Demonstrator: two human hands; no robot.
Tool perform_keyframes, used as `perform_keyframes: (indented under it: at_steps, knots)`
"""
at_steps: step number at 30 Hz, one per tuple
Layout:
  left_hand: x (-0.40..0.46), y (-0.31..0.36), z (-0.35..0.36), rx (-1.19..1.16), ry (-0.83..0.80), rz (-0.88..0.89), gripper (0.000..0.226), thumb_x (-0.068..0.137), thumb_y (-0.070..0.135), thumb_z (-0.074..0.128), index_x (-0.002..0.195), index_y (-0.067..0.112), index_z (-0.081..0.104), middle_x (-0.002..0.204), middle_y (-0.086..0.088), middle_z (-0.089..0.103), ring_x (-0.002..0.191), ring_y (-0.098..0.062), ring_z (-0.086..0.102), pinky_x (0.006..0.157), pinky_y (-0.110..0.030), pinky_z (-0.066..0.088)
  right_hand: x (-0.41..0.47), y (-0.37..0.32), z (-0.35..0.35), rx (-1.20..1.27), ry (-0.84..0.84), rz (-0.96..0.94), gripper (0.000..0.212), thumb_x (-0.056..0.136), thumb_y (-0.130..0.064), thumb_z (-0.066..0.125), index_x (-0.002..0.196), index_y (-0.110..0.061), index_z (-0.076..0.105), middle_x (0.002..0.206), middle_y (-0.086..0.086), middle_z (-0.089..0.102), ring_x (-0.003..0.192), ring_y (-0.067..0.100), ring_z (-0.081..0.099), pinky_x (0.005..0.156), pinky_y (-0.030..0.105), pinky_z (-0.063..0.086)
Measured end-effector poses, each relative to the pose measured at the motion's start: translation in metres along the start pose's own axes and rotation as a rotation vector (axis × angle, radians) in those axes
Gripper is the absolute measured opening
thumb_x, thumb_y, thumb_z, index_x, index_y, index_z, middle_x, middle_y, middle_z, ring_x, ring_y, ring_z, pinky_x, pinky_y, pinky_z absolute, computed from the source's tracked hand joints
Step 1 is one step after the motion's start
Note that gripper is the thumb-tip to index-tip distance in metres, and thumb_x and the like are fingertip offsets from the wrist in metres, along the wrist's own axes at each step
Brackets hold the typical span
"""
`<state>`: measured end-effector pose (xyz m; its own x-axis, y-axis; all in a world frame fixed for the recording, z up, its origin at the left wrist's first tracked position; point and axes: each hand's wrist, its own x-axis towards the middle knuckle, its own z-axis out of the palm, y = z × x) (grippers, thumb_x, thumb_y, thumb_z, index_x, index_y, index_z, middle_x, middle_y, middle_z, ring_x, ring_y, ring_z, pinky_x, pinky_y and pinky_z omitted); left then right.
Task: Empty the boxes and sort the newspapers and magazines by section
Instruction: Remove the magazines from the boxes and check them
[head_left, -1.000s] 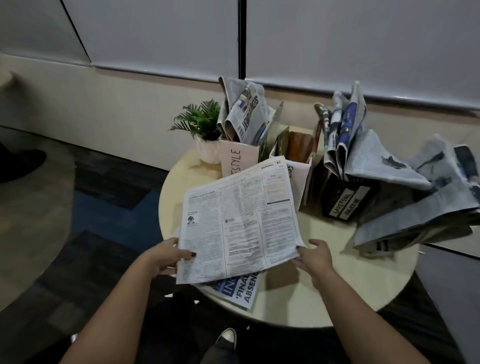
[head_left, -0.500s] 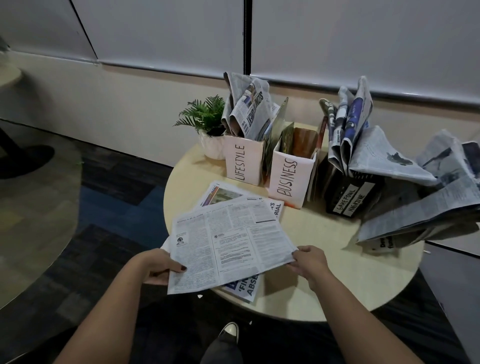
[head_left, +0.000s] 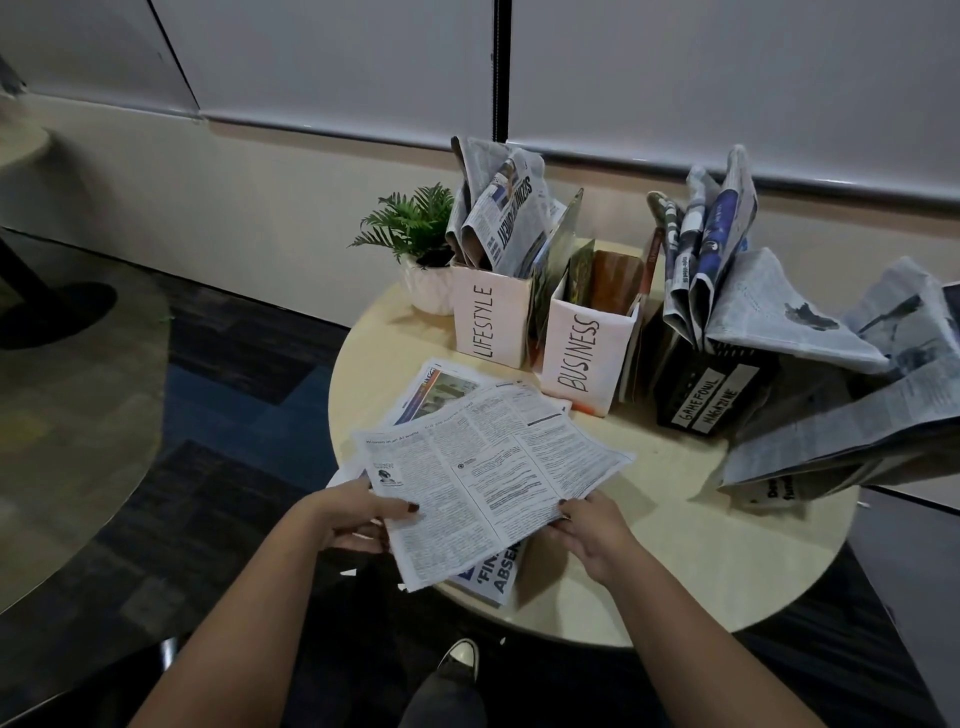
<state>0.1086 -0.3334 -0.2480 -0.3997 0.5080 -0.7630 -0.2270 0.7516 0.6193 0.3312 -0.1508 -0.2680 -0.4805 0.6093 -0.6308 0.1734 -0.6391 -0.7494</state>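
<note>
I hold a folded newspaper section (head_left: 488, 478) low over the near left part of the round table (head_left: 675, 571). My left hand (head_left: 358, 514) grips its left edge and my right hand (head_left: 592, 525) grips its near right edge. Under it lies a small pile of newspapers (head_left: 447, 384). Behind stand a white box marked LIFESTYLE (head_left: 491, 322) stuffed with newspapers, a white box marked BUSINESS (head_left: 587, 358) with magazines in it, and a black box marked GAMEFOWL MAGAZINE (head_left: 711, 395) holding folded papers.
A small potted plant (head_left: 415, 249) stands at the table's back left. Loose open newspapers (head_left: 857, 415) sprawl over the table's right side and past its edge. My shoe (head_left: 460, 657) shows below the near table edge. A wall runs close behind.
The newspaper section came down from upright in front of the boxes to nearly flat over the pile. Both hands lowered with it, and the box labels came into sight.
</note>
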Motion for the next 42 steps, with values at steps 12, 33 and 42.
perform_keyframes:
  at_steps: [12,33,42]
  knots:
    - [0.022,0.032,-0.027,0.156,0.254,-0.030,0.058,0.087,0.064,0.051,0.115,0.014,0.048,0.105,-0.007,0.058,0.075,-0.020,0.055,0.061,-0.030,0.049,0.009,-0.013,-0.044,-0.197,-0.209,0.119,0.040,0.098,0.003,0.036,0.115,-0.024,0.060,0.096,-0.001,0.076,0.082,0.016,0.072,0.064,0.032,0.057]
    - [0.074,0.030,-0.041,0.384,0.423,0.269,0.037,0.086,0.015,0.069,0.120,0.015,0.053,0.107,-0.003,0.062,0.080,-0.017,0.061,0.055,-0.024,0.046,0.062,-0.020,0.025,-0.801,0.144,-0.228,0.043,0.086,0.000,0.058,0.127,-0.009,0.049,0.107,0.009,0.060,0.097,0.023,0.059,0.080,0.030,0.050]
    - [0.090,0.032,-0.045,0.656,0.451,0.244,0.075,0.084,0.031,0.070,0.148,0.023,0.032,0.144,-0.007,0.038,0.131,-0.032,0.031,0.107,-0.046,0.032,0.068,-0.017,0.033,-0.972,0.145,-0.199,0.069,0.088,-0.015,0.065,0.146,-0.013,0.027,0.128,0.012,0.035,0.110,0.030,0.054,0.091,0.033,0.049]
